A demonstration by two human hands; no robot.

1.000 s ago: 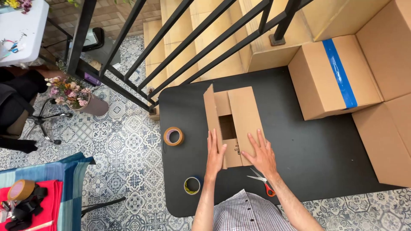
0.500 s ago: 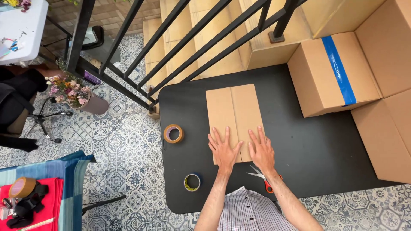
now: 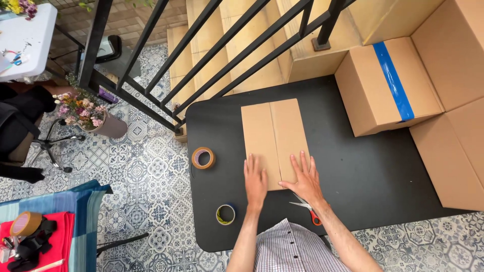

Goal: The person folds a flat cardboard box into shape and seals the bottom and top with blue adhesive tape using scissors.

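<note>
Both hands flat, released, on closed carton, its near edge hidden.

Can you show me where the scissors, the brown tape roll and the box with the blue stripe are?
scissors [image 3: 308, 210], head view, on the crossing blades.
brown tape roll [image 3: 203, 157], head view, on its ring.
box with the blue stripe [image 3: 388, 83], head view, on its top face.

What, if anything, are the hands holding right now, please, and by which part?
Nothing is gripped. Both the left hand and the right hand lie flat, open, on the near end of the box, pressing its flaps down.
</note>
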